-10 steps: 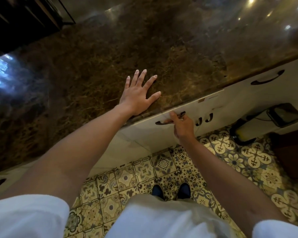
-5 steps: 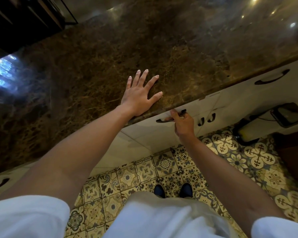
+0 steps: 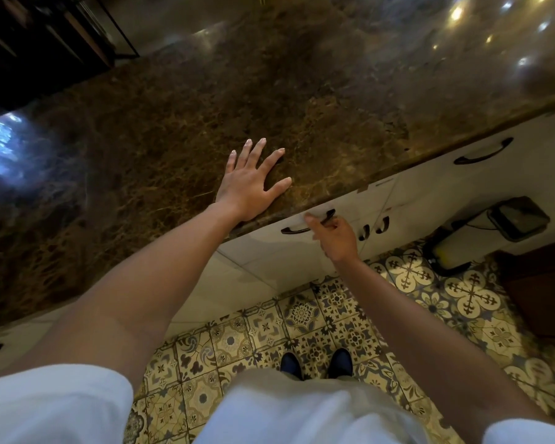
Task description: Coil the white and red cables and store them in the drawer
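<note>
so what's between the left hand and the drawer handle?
Head view: only the brown marble countertop's front edge. The left hand lies flat on top; the right hand curls on the drawer handle just below that lip.

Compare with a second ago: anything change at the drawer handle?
Barely. The right hand remains at the drawer handle, fingers curled on it; the drawer front looks closed as before. The left hand stays flat on the countertop. Only the camera shifted slightly. No cables in view.
</note>
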